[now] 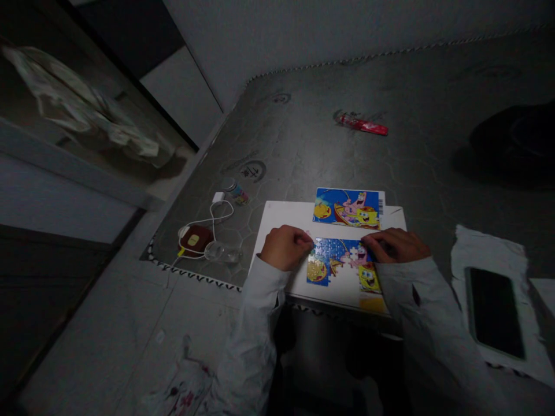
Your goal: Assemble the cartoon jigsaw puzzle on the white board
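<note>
A partly built cartoon jigsaw puzzle lies on a white board at the near edge of a grey mat. Just beyond it lies the printed reference picture of the same scene. My left hand rests curled at the puzzle's upper left corner, its fingertips touching the edge, perhaps pinching a piece that I cannot make out. My right hand lies curled at the puzzle's upper right corner, fingers pressed down on the pieces. Both arms wear pale long sleeves.
A dark phone lies on a white cloth at the right. To the left are a small red device with a white cable, a clear glass and a small bottle. A red wrapper lies farther back.
</note>
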